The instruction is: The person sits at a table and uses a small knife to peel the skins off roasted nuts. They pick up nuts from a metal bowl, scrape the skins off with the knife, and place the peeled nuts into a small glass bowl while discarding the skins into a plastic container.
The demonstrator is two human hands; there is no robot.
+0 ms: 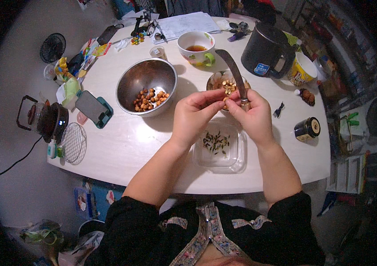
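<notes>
My right hand (pixel 258 116) holds a knife (pixel 234 65) with a curved dark blade pointing up and away. Thumb and fingers of my left hand (pixel 192 114) are pinched against the right thumb around a small pale brown seed (pixel 225 105), mostly covered by the fingertips. Just behind the hands, a patterned bowl (pixel 215 79) holds pale, split seeds. Below my wrists a clear square container (pixel 199 160) has slim dark green sprout-like bits at its bottom. To the left stands a steel bowl (pixel 128 73) with round brown seeds, which look like lotus seeds.
Behind stand a cup of tea (pixel 187 41), a small clear cup (pixel 157 52) and a black kettle (pixel 264 48). A dark jar (pixel 307 129) and a yellow tub (pixel 303 68) are at the right. A phone (pixel 90 106), wire rack (pixel 74 144) and glass pot (pixel 42 117) line the left.
</notes>
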